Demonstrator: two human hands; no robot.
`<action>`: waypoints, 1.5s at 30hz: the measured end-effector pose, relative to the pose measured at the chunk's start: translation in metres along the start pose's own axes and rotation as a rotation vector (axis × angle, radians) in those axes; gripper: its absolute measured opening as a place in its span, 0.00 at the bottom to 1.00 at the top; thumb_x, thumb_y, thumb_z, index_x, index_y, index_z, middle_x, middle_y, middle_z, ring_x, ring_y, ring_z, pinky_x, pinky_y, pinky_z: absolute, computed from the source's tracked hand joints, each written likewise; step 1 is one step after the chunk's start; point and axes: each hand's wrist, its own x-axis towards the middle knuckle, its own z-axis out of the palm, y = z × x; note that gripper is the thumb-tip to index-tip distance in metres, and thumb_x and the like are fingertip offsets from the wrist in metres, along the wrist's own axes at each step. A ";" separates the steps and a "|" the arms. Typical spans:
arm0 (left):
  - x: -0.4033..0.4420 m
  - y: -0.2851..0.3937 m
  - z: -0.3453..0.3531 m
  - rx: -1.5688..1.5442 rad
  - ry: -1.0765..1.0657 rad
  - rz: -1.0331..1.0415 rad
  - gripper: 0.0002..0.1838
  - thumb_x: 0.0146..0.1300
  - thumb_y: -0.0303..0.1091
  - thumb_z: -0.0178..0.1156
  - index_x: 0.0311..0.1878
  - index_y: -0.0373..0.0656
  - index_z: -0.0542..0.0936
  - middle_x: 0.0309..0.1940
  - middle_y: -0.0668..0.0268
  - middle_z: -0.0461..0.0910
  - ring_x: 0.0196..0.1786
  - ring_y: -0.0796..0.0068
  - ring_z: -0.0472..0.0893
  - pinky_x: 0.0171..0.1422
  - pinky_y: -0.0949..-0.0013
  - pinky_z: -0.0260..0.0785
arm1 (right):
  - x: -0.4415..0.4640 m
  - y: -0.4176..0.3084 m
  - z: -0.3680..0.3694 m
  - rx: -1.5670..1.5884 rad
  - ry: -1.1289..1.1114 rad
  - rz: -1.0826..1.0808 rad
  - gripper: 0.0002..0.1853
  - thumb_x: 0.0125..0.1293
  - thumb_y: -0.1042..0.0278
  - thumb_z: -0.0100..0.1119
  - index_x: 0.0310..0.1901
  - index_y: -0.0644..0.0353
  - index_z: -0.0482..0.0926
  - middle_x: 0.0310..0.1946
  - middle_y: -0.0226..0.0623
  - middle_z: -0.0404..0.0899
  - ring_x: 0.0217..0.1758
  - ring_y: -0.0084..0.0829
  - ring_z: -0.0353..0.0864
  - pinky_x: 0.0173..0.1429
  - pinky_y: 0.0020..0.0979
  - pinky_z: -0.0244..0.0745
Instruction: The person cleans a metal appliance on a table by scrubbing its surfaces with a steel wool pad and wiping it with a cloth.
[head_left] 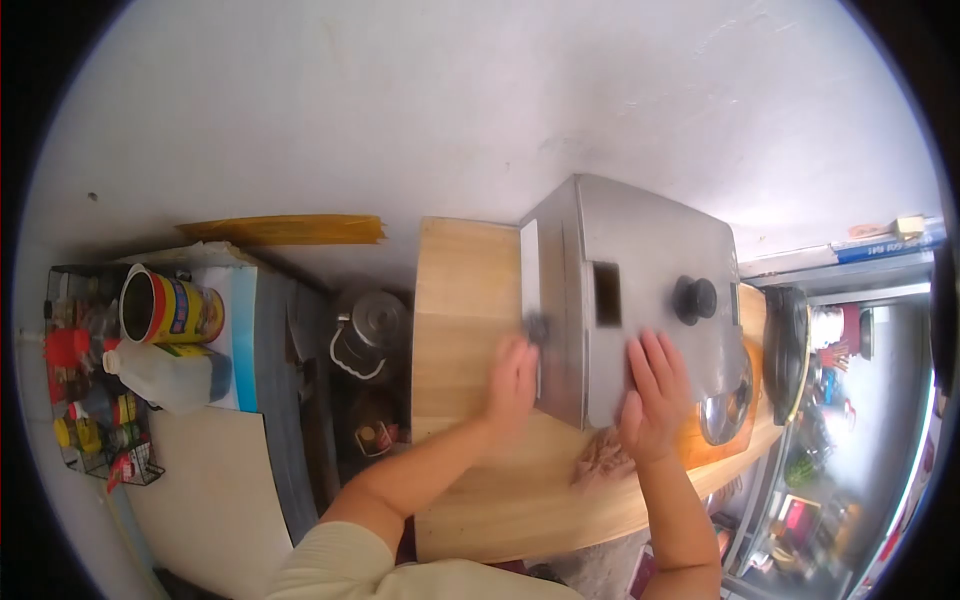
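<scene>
A grey metal box [650,250] with a rectangular hole [607,294] and a black knob [695,299] on its broad face stands on the wooden counter [460,330]. My right hand [655,395] lies against that face below the hole, its fingers stretched out and the thumb apart. Beside the box's left side is my left hand [512,380], close to a dark, blurred knob [538,326]. Motion smears its fingers, so whether they touch the knob is unclear. A crumpled brownish cloth or bag [603,457] lies under the box's near edge.
An orange board [700,440] with a shiny metal bowl or lid [727,415] sits right of the box. On the left, a yellow can [180,308] and a plastic jug [170,375] rest beside a wire rack [100,460]. A lidded metal pot [375,325] stands in the gap.
</scene>
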 end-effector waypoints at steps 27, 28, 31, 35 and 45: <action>-0.058 0.085 0.018 0.076 0.258 0.242 0.09 0.69 0.28 0.50 0.34 0.32 0.73 0.31 0.52 0.71 0.35 0.53 0.72 0.40 0.63 0.66 | -0.008 0.000 0.010 -0.061 0.191 -0.141 0.23 0.57 0.68 0.50 0.56 0.50 0.79 0.58 0.34 0.76 0.59 0.43 0.72 0.63 0.41 0.66; -0.061 0.061 0.020 0.204 0.312 0.264 0.08 0.68 0.27 0.51 0.35 0.31 0.74 0.34 0.50 0.73 0.37 0.53 0.74 0.41 0.64 0.67 | -0.008 0.000 0.009 -0.067 0.186 -0.144 0.23 0.57 0.68 0.50 0.56 0.50 0.79 0.58 0.33 0.76 0.59 0.42 0.72 0.63 0.41 0.66; -0.069 0.028 0.002 0.276 0.078 -0.196 0.09 0.68 0.27 0.52 0.37 0.29 0.74 0.37 0.48 0.74 0.39 0.52 0.74 0.42 0.65 0.68 | -0.009 0.000 0.009 -0.069 0.178 -0.140 0.23 0.58 0.68 0.50 0.57 0.49 0.78 0.58 0.32 0.76 0.59 0.42 0.72 0.63 0.41 0.66; -0.069 0.103 0.020 0.034 0.215 0.218 0.07 0.66 0.25 0.54 0.35 0.28 0.73 0.33 0.51 0.72 0.37 0.53 0.73 0.42 0.64 0.67 | -0.009 0.001 0.015 -0.077 0.186 -0.139 0.23 0.59 0.67 0.49 0.57 0.48 0.78 0.58 0.32 0.75 0.60 0.42 0.72 0.63 0.41 0.66; -0.097 0.016 0.023 0.327 0.262 0.019 0.07 0.65 0.26 0.52 0.31 0.33 0.74 0.29 0.49 0.71 0.33 0.47 0.72 0.37 0.56 0.65 | -0.010 0.007 0.018 -0.071 0.231 -0.174 0.22 0.61 0.65 0.49 0.58 0.46 0.77 0.59 0.31 0.74 0.61 0.40 0.71 0.65 0.43 0.63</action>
